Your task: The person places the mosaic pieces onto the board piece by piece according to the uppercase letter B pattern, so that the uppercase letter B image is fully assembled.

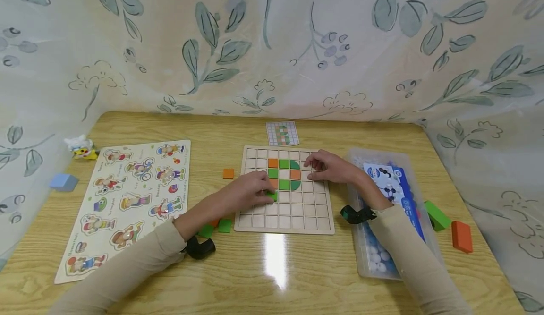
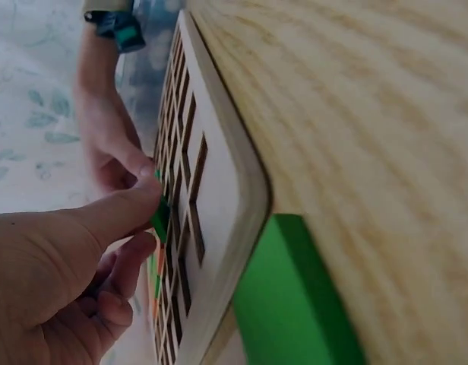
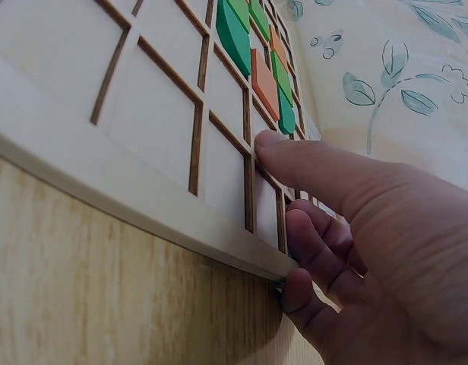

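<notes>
A small green tile [image 1: 272, 195] sits at the left-middle part of the wooden grid board [image 1: 284, 220], pinched between the thumb and fingers of the left hand [image 1: 248, 190]; the left wrist view shows the thumb [image 2: 116, 209] pressed on the tile's edge [image 2: 159, 217] right over the board's cells. That hand is curled narrow around the tile, with the other fingers tucked under.

The right hand [image 1: 329, 166] lies on the upper right part of the board, fingers loosely bent and holding nothing. From the right wrist view its thumb [image 3: 310, 163] rests on the board's surface [image 3: 154, 114] while the fingers wrap the edge.

In the board's top middle cells lie orange and green tiles [image 1: 284, 173] already placed. A pattern card [image 1: 282, 133] stands just behind the board. Loose tiles lie near: an orange one [image 1: 228, 173] to the left, green ones [image 1: 216, 227] by the left forearm.

Farther left lies a picture puzzle board [image 1: 127, 201]. To the right stands a clear plastic box [image 1: 369, 258], and beyond it a green block [image 1: 437, 215] and an orange block [image 1: 462, 236] on the table [image 1: 272, 277].
</notes>
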A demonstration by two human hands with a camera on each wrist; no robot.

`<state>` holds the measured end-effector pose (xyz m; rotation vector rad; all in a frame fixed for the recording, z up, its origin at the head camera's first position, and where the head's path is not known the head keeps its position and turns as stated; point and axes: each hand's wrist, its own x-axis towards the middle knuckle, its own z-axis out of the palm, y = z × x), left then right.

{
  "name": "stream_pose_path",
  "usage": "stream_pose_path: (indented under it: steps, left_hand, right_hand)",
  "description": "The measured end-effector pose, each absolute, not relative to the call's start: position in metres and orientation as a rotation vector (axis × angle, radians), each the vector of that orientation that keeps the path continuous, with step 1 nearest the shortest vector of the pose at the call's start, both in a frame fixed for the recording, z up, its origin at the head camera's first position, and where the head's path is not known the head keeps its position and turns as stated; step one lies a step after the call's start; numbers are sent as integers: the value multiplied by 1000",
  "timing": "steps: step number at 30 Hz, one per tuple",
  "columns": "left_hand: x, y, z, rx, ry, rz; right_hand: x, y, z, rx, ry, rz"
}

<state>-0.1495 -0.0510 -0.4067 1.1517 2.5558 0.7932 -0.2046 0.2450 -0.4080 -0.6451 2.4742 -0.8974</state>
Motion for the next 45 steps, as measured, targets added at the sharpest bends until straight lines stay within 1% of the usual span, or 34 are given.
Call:
stream_pose_path:
  steps: [11,21,26,29,34,40,45]
  left_hand:
    - [-150,-46,-404,1178,2583,749]
    - [-146,-39,-400,1136,2684,622]
    - [-146,-44,-401,1136,2647,644]
    - [-147,-58,-402,1100,2598,738]
    - [-152,-100,-398,1012,2575,929]
    - [-158,-155,-401,927,2646,1036]
    - [-154,-183,-402,884,2663,1090]
  right_hand:
    - [-204,246,-410,-637,2483,-880]
    - [-204,244,-410,-654,2468,-889]
    - [-203,244,-412,-651,2472,-886]
    - [-203,243,-412,-656,2465,-890]
    - [-202,243,-409,-652,2466,-886]
    - [-204,244,-408,-633,2472,-877]
    - [-205,245,-409,-637,2474,-877]
